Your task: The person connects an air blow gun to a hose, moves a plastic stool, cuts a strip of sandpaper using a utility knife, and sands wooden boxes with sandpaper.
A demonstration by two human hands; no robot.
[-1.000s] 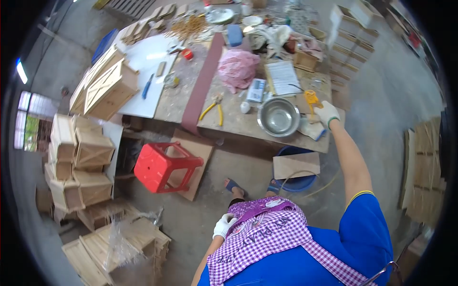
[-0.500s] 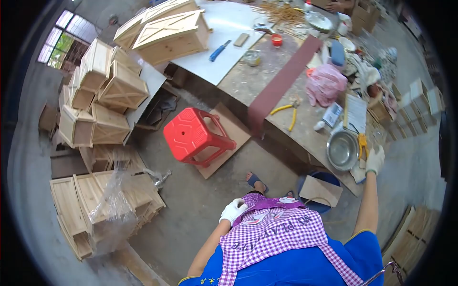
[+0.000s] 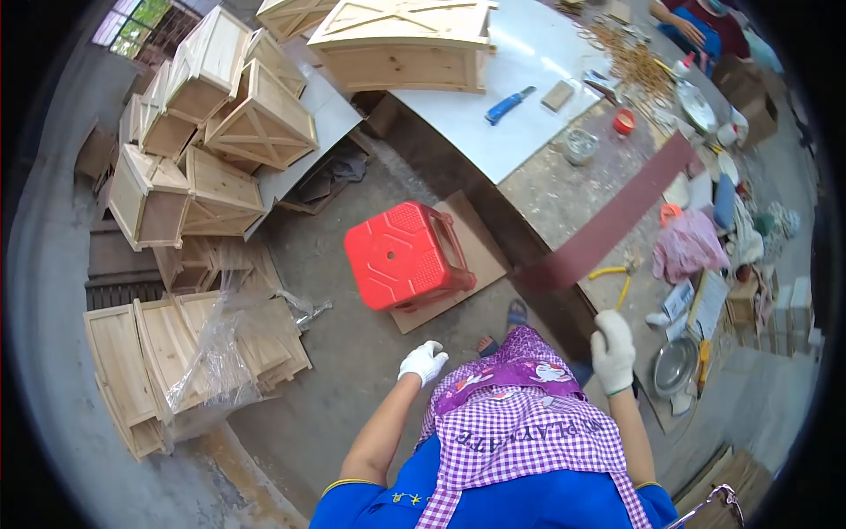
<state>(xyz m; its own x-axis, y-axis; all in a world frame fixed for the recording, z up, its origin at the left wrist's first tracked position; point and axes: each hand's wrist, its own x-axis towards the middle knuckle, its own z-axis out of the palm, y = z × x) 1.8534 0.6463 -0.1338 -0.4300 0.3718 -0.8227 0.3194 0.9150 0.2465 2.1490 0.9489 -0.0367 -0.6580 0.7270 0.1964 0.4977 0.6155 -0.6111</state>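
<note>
My left hand (image 3: 424, 362), in a white glove, hangs over the floor to the left of my checked apron. Its fingers are loosely bent and apart from the thumb, with nothing seen in them. At the bench's near edge is my right hand (image 3: 613, 353), also gloved, with its fingers curled in; whatever they may hold is hidden. Just beyond it lie yellow-handled pliers (image 3: 624, 284), partly covered by the hand. To its right sit a metal bowl (image 3: 675, 366) and an orange-yellow tool (image 3: 703, 361). A red stool (image 3: 404, 256) stands on the floor ahead.
Wooden crates (image 3: 262, 119) are stacked at left, with plastic-wrapped wooden pieces (image 3: 181, 361) below them. A larger crate (image 3: 405, 66) stands on the white board beside a blue-handled knife (image 3: 509, 106). A dark red strip (image 3: 608, 220) crosses the bench. Another person (image 3: 705, 31) is at far right.
My right hand has drawn back leftward from beside the bowl and orange-yellow tool. My left hand has moved away from the apron. The whole view has turned and shifted.
</note>
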